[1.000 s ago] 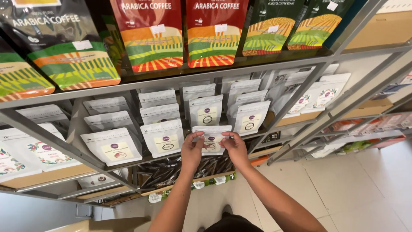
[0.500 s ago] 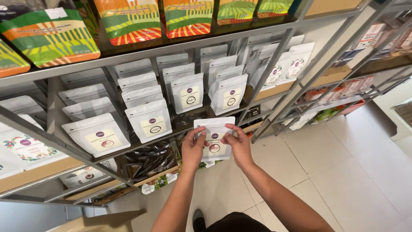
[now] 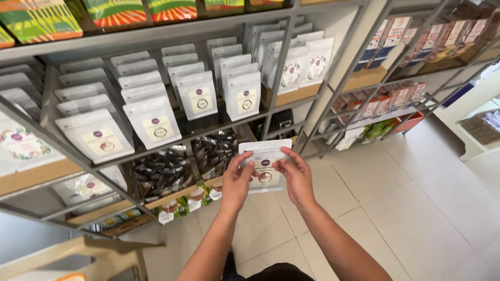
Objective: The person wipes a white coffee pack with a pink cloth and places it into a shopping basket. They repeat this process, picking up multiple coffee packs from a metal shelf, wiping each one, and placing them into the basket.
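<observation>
I hold a flat white pouch (image 3: 264, 164) with a small round purple mark and a round brown label in front of me, away from the shelves. My left hand (image 3: 237, 181) grips its left edge and my right hand (image 3: 296, 178) grips its right edge, thumbs on the front. Rows of matching white pouches (image 3: 198, 96) stand on the grey metal shelf (image 3: 156, 143) above and behind the pouch.
Colourful striped bags (image 3: 39, 21) fill the top shelf. Dark packets (image 3: 161, 171) and small jars sit lower down. A second rack (image 3: 401, 67) with boxed goods stands to the right. Pale floor tiles (image 3: 416, 208) lie below. A cardboard box (image 3: 78, 260) sits at bottom left.
Both hands have drawn the white pouch off the shelf row and down toward me. The view has swung right and downward, showing more floor and the right rack.
</observation>
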